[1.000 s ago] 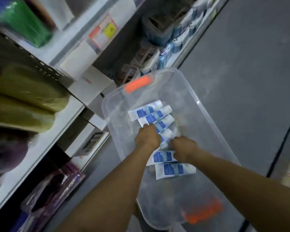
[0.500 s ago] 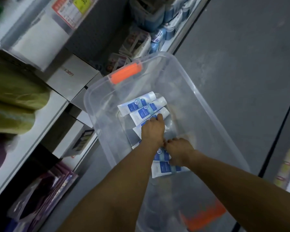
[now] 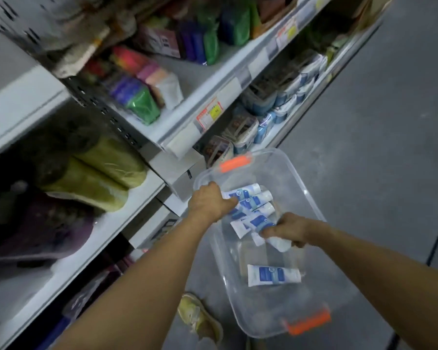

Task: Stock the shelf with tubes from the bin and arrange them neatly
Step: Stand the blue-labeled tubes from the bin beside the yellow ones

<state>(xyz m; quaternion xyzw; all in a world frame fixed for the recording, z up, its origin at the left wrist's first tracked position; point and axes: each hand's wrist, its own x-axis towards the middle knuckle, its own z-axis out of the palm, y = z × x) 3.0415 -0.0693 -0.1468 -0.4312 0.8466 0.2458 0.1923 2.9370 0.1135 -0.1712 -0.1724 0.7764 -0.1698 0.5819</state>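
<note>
Left hand (image 3: 213, 202) clutches fanned tubes (image 3: 256, 198); right hand (image 3: 290, 231), at 4 o'clock, grips more. Risk: overfull grips slip, tubes drop into clear bin (image 3: 276, 168).

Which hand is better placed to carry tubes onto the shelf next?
Left, probably. The left hand grips several tubes at the shelf-side edge of the bin; the right hand grips tubes too, but farther from the shelf.

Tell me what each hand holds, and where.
The left hand grips the upper tubes by their tail ends, caps free. The right hand holds the lower tubes toward their cap ends; the count is unclear.
</note>
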